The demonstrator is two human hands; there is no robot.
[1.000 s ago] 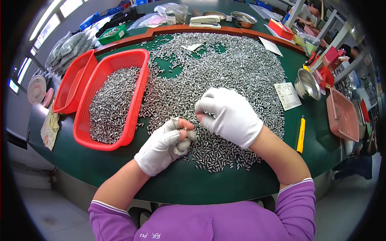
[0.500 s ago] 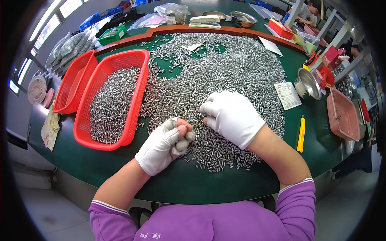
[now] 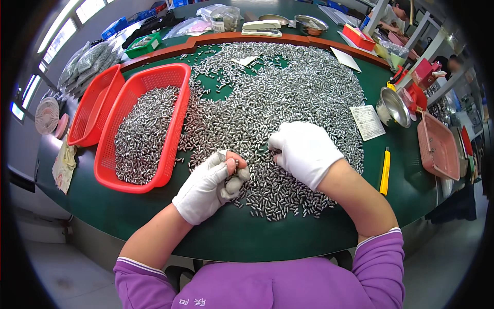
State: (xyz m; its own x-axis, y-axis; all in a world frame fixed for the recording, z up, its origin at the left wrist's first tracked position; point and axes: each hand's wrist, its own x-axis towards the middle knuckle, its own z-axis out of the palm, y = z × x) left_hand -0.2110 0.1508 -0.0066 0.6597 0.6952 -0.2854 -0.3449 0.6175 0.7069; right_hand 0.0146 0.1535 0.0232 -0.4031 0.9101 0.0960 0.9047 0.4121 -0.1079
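A wide heap of small, shiny, bullet-shaped metal parts (image 3: 278,98) covers the middle of the green table. At its near left edge my left hand (image 3: 208,185), in a white glove with bare thumb and index tips, is closed with a small metal part (image 3: 236,162) pinched between those tips. My right hand (image 3: 307,153), gloved in white, hovers over or touches the heap to the right. Its fingers are bent together and point left; what they pinch is mostly hidden. A red perforated basket (image 3: 180,123) full of the same parts stands left of my left hand.
Another red basket (image 3: 82,121) leans beside the full one. To the right lie a printed paper slip (image 3: 367,123), a metal bowl (image 3: 395,107), a yellow utility knife (image 3: 385,171) and a pink basket (image 3: 438,147). A reddish-brown wooden strip (image 3: 247,37) borders the heap's far side.
My right hand has moved slightly right and down, away from my left hand, and its fingers have drawn in more. My left hand stays nearly in place, the metal part now showing at its fingertips.
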